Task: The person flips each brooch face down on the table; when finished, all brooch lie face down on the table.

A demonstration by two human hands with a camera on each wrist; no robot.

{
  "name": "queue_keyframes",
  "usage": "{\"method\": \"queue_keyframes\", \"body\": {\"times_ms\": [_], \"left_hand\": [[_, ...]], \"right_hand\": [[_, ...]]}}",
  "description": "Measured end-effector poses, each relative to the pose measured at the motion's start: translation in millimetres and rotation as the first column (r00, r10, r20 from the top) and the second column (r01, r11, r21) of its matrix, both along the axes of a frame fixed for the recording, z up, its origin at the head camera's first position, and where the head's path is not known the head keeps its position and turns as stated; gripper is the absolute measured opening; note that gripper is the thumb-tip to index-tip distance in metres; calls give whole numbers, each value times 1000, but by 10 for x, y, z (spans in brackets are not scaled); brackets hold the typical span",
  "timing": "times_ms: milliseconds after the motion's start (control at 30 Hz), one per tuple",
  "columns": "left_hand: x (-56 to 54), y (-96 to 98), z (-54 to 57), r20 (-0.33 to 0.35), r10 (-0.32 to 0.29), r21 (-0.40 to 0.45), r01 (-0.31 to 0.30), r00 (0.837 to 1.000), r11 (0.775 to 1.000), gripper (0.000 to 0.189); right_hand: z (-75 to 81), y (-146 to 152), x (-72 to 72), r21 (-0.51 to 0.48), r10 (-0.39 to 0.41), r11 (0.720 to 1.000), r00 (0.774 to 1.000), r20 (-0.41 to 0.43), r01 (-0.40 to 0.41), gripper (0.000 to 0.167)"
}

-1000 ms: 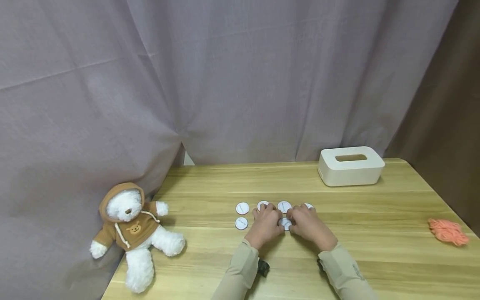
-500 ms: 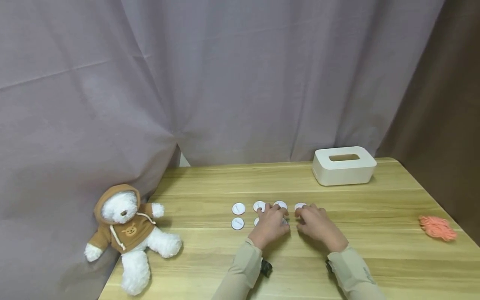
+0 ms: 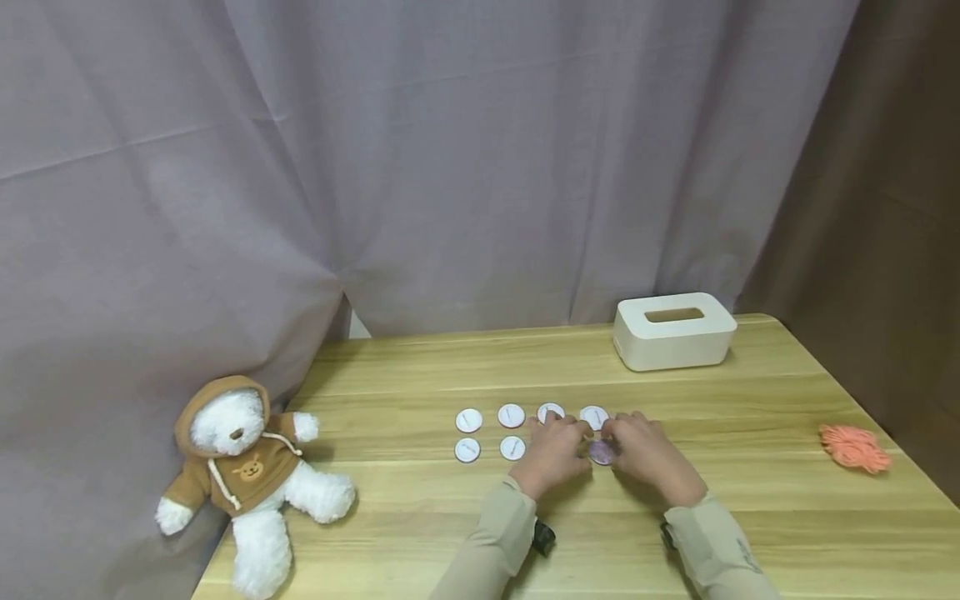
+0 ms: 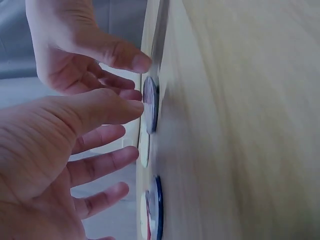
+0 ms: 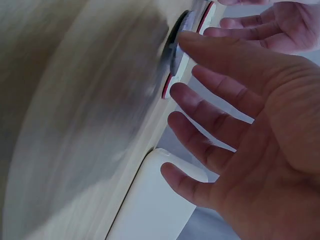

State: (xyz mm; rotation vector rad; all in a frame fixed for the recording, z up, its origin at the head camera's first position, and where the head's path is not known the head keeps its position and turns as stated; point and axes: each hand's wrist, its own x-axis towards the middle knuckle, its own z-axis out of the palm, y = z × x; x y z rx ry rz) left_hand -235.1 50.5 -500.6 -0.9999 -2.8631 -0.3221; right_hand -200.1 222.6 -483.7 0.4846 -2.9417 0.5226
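Round white discs with small markings lie in two rows on the wooden table. In the head view, a purplish disc point(image 3: 601, 452) lies between my hands at the near row's right end. My left hand point(image 3: 557, 454) is just left of it, over part of the near row, its fingers loosely extended. My right hand point(image 3: 647, 454) is at its right edge, fingers spread and relaxed. In the right wrist view, my right thumb is at the rim of a dark-edged disc point(image 5: 181, 42); contact is unclear. A white disc point(image 3: 595, 417) lies behind the purplish one.
A white teddy bear point(image 3: 255, 475) in a brown hoodie sits at the table's left edge. A white tissue box point(image 3: 675, 342) stands at the back right. Coral yarn point(image 3: 853, 448) lies near the right edge. A grey curtain point(image 3: 465, 167) hangs behind the table point(image 3: 420, 525).
Both hands have moved rightward along the rows, from around one near-row disc to around the purplish disc at the right end. The left discs are uncovered now. The head view has shifted slightly.
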Motion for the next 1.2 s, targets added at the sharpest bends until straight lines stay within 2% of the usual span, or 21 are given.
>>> {"method": "queue_keyframes", "body": {"times_ms": [133, 333, 633, 800, 933, 1200], "left_hand": [[11, 61, 3, -10, -3, -12, 3, 1000, 1000, 39], [14, 74, -53, 2, -4, -1, 4, 1000, 1000, 27], [5, 109, -106, -15, 23, 26, -22, 1000, 999, 21], [-34, 158, -107, -26, 28, 73, -26, 999, 997, 18], [-32, 165, -102, -8, 46, 68, -45, 999, 997, 22], [-29, 159, -13, -1, 63, 100, -62, 998, 993, 23]], "right_hand": [[-26, 48, -12, 10, 13, 1000, 1000, -6, -13, 32], [-72, 16, -24, -13, 57, 998, 998, -28, -57, 28], [-131, 14, -51, -47, 61, 997, 998, -36, -62, 27], [-115, 66, -75, -51, 80, 995, 995, -52, -82, 24], [-88, 99, -93, -62, 112, 992, 993, -30, -113, 23], [2, 145, -105, -103, 149, 984, 989, 3, -148, 24]]}}
